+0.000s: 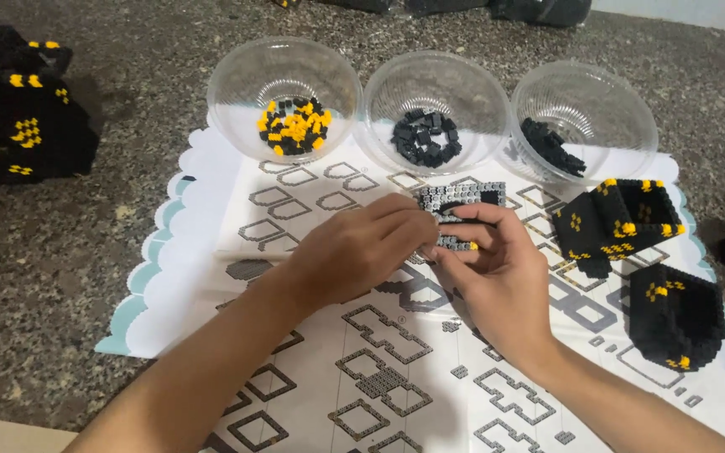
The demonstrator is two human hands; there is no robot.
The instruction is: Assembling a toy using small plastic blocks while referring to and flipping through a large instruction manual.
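My left hand (362,247) and my right hand (497,268) meet over a flat grey brick panel (461,197) with a black opening and a yellow stud at its lower edge. Both hands pinch the panel's near edge, the right thumb and forefinger closed along it, the left fingers curled over its left end. The panel lies on a white instruction sheet (430,369) printed with grey shape outlines. Much of the panel's near part is hidden by my fingers.
Three clear bowls stand at the back: yellow-and-black bricks (294,126), dark grey bricks (426,138), black bricks (552,144). Two black hollow brick boxes with yellow dots (618,220) (677,315) sit right. A black brick build (18,109) sits far left on speckled floor.
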